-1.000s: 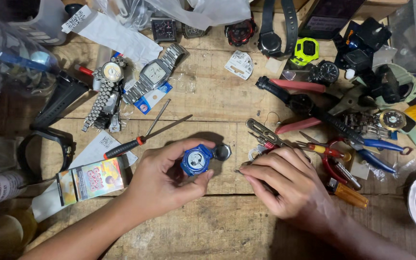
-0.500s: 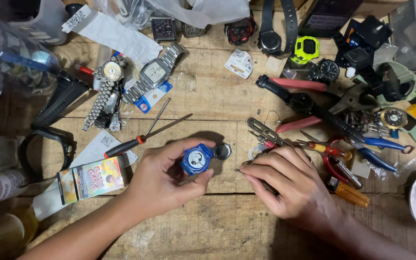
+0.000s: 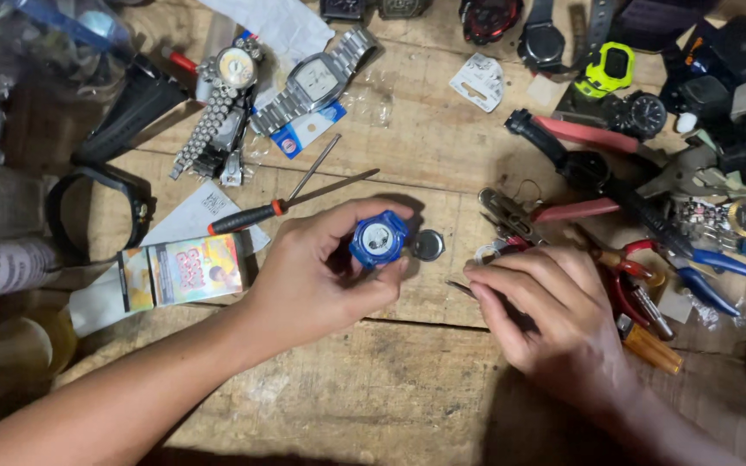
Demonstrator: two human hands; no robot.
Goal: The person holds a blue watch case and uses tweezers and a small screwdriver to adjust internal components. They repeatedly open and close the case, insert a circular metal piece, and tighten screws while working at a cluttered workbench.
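My left hand (image 3: 321,280) holds a small blue watch case (image 3: 378,239) by its sides, back facing up, just above the wooden bench (image 3: 390,380). A round silver case back (image 3: 427,245) lies on the wood right beside it. My right hand (image 3: 554,319) rests on the bench to the right, fingers curled around a thin dark metal tool (image 3: 461,289) whose tip points left toward the blue case. The rest of that tool is hidden under my fingers.
A black-and-red screwdriver (image 3: 278,207) lies left of the hands. Metal-band wristwatches (image 3: 304,86) sit at the back left, pliers with red and blue handles (image 3: 649,250) at the right, several watches at the back right, a small colourful box (image 3: 187,269) on the left.
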